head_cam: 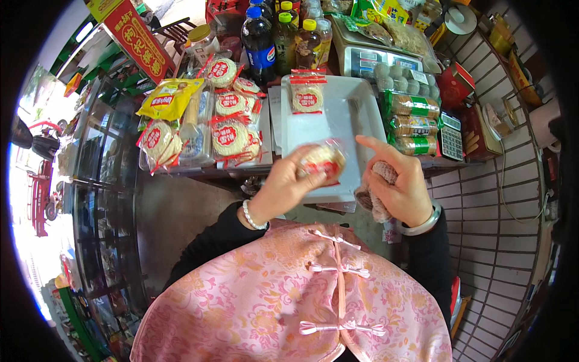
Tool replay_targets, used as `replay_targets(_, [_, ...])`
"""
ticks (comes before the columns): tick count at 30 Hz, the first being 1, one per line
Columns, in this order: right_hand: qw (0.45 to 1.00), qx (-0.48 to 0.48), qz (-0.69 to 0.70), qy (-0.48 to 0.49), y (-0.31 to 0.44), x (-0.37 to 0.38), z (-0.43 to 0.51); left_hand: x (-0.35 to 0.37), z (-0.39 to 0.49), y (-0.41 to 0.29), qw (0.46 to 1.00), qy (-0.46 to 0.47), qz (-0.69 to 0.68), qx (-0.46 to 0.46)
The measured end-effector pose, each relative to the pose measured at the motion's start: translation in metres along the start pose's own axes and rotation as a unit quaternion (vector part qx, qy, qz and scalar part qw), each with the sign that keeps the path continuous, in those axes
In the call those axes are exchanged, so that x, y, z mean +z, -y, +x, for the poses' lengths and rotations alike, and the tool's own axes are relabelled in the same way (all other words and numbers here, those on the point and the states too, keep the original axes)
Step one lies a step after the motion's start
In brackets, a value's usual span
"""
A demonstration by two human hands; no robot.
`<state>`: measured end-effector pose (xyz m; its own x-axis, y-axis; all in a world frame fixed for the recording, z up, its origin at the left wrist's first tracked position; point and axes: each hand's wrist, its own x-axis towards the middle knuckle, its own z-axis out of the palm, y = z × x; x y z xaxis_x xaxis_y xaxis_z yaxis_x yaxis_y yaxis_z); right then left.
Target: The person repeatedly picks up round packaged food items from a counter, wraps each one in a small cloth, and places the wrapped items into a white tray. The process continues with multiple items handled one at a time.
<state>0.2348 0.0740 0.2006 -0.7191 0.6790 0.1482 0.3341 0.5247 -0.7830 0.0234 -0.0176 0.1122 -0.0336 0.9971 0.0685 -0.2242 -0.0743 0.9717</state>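
Note:
A round pastry in clear and red wrapping [322, 163] is in my left hand [287, 181], over the front part of a white plastic tray [334, 195]. My right hand [398, 181] holds a bunched brownish cloth [384, 174] against the palm, its index finger stretched toward the tray's right side. One more wrapped pastry [307, 99] lies at the tray's back left. Several wrapped pastries [230, 138] are piled on the counter to the left of the tray, near a yellow snack bag [169, 98].
Bottled drinks [259, 40] and a weighing scale [377, 61] stand behind the tray. On its right are packs of round biscuits [414, 126], a plastic egg carton [405, 82] and a calculator [451, 135]. Glass shelving [106, 194] stands at the left, a tiled wall [488, 235] at the right.

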Motion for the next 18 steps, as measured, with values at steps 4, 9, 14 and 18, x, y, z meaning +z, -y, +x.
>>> replay_targets(4, [0.999,0.002,-0.049,0.019,-0.008,0.022,0.029,-0.024,0.006,0.010,0.994,0.089,0.058,0.026])
replay_targets(9, [0.994,0.107,0.023,0.004,-0.013,0.035,0.051,-0.052,0.018,0.014,0.991,0.055,0.124,0.008])
replay_targets(14, [0.992,0.115,-0.052,-0.007,-0.030,0.023,0.093,-0.074,0.024,0.019,0.970,-0.046,0.230,0.067])
replay_targets(18, [0.988,0.146,-0.040,-0.021,-0.071,0.025,0.137,-0.086,0.014,0.025,0.972,-0.067,0.213,0.074])
